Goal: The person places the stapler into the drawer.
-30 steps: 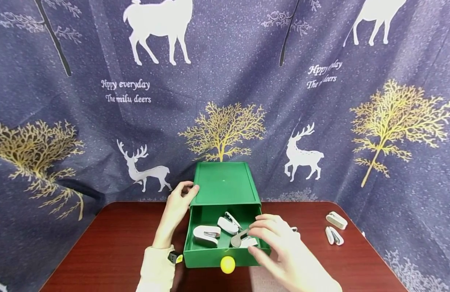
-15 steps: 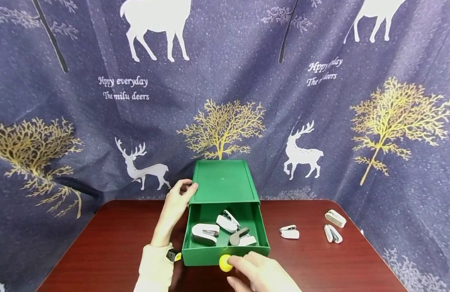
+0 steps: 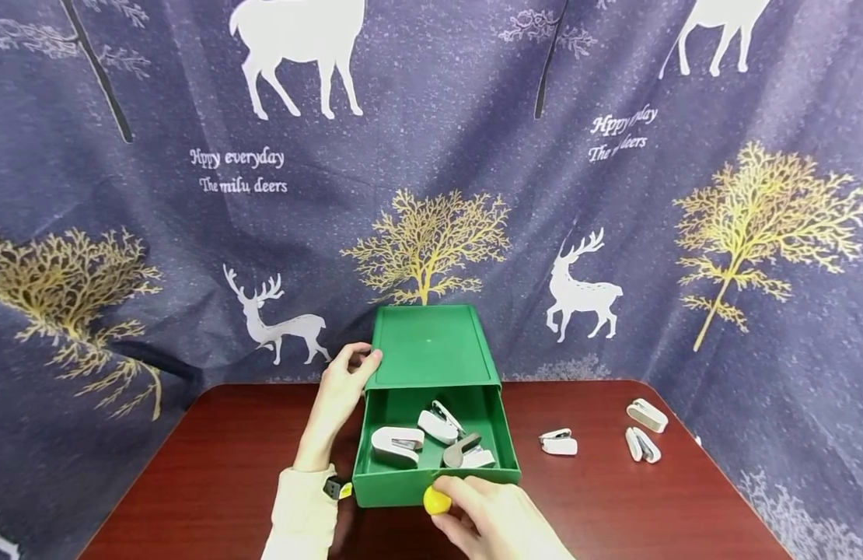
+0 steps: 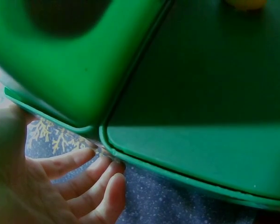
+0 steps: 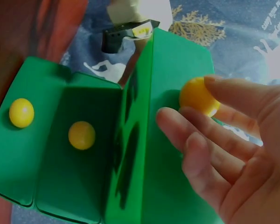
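A green drawer box (image 3: 431, 350) stands at the table's back, its top drawer (image 3: 386, 490) pulled out. In the drawer lie a white stapler (image 3: 389, 449) at left, another white stapler (image 3: 437, 428) further back, and a stapler with a grey lever (image 3: 459, 454) at right. My right hand (image 3: 497, 517) pinches the round yellow knob (image 5: 196, 97) on the drawer front between thumb and fingers. Against the box's upper left edge rests my left hand (image 3: 344, 385), thumb near the top rim. Its fingers (image 4: 114, 186) lie loosely bent along the side in the left wrist view.
Right of the box, a small white stapler (image 3: 559, 443) lies on the red-brown table (image 3: 592, 498). Two more, a cream stapler (image 3: 646, 416) and a white stapler (image 3: 643, 445), lie near the right edge. Lower drawers carry a yellow knob (image 5: 81, 135) each. Behind hangs a deer-patterned cloth (image 3: 431, 140).
My right hand has moved from over the drawer's right side down and left to the yellow knob and taken hold of it. My left hand has stayed at the box.
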Action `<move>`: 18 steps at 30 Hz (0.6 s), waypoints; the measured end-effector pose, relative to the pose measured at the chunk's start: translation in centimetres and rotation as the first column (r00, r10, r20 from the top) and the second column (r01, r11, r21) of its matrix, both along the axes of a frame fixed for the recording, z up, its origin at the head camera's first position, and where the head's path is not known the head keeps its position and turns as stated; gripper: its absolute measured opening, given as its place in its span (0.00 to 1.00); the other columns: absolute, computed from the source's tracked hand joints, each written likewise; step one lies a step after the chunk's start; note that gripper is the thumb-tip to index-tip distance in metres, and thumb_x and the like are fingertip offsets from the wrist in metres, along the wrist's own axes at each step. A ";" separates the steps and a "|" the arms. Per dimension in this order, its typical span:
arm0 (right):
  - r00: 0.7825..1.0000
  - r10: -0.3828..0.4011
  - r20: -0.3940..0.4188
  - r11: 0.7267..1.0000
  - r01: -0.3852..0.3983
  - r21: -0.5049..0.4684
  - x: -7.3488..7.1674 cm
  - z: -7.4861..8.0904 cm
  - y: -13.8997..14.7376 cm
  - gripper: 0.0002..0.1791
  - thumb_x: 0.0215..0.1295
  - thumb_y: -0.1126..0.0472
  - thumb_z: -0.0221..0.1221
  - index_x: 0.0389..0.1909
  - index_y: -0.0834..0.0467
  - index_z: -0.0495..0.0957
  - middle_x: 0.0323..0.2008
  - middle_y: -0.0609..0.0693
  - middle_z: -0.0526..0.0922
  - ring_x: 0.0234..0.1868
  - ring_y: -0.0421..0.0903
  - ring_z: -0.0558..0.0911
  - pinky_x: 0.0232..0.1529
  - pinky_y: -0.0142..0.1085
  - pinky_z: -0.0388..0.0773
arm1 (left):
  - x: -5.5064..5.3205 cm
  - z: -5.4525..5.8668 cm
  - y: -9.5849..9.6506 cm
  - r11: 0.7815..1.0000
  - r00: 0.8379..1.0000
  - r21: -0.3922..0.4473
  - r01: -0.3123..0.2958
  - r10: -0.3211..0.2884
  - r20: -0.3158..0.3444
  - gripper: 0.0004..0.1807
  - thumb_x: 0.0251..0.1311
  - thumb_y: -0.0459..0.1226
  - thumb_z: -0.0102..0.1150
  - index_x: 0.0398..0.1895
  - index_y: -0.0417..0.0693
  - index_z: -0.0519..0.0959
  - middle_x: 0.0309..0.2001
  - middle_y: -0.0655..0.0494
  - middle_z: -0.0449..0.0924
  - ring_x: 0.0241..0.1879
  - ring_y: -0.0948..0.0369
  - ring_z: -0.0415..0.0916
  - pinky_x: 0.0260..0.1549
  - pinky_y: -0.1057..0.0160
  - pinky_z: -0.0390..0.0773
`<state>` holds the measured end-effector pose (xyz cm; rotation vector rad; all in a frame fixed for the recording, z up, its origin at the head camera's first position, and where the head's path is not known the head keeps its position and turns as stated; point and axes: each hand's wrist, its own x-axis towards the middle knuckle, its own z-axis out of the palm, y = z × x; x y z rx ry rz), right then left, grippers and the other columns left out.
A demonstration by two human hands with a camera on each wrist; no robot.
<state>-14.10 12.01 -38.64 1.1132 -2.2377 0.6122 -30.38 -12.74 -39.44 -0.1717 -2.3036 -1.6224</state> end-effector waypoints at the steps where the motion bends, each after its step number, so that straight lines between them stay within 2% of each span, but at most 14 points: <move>1: 1.000 0.003 -0.004 1.000 -0.004 -0.009 0.0 0.0 -0.1 0.19 0.51 0.61 0.73 0.42 0.48 0.77 0.26 0.36 0.73 0.24 0.30 0.70 0.29 0.16 0.65 | 0.0 0.0 0.0 1.000 1.000 -0.003 0.000 0.000 -0.001 0.24 0.65 0.53 0.59 0.56 0.49 0.76 0.41 0.48 0.75 0.35 0.54 0.73 0.32 0.60 0.77; 8: 0.998 0.055 0.035 0.995 -0.052 -0.089 -0.3 -0.5 -0.5 0.16 0.55 0.62 0.71 0.42 0.48 0.77 0.29 0.36 0.76 0.28 0.29 0.76 0.32 0.17 0.70 | 0.2 0.1 -0.1 1.000 1.000 -0.022 0.002 -0.002 -0.009 0.22 0.66 0.51 0.58 0.57 0.49 0.76 0.41 0.48 0.76 0.35 0.55 0.73 0.32 0.60 0.75; 14: 0.998 0.046 -0.035 0.992 -0.050 -0.115 -0.8 -1.0 -0.6 0.20 0.51 0.65 0.72 0.43 0.50 0.78 0.30 0.38 0.78 0.29 0.31 0.77 0.34 0.18 0.71 | 0.2 0.2 -0.2 0.999 1.000 -0.037 0.009 -0.009 -0.012 0.22 0.67 0.50 0.57 0.58 0.48 0.76 0.42 0.49 0.76 0.37 0.55 0.72 0.33 0.59 0.75; 18: 0.998 0.053 -0.037 0.989 -0.058 -0.135 -1.3 -1.0 -0.7 0.20 0.50 0.67 0.72 0.43 0.52 0.78 0.32 0.40 0.79 0.30 0.32 0.78 0.34 0.20 0.73 | 0.2 0.2 -0.2 0.999 1.000 -0.039 0.007 -0.008 -0.011 0.22 0.67 0.50 0.57 0.58 0.49 0.76 0.42 0.50 0.77 0.38 0.55 0.72 0.33 0.59 0.75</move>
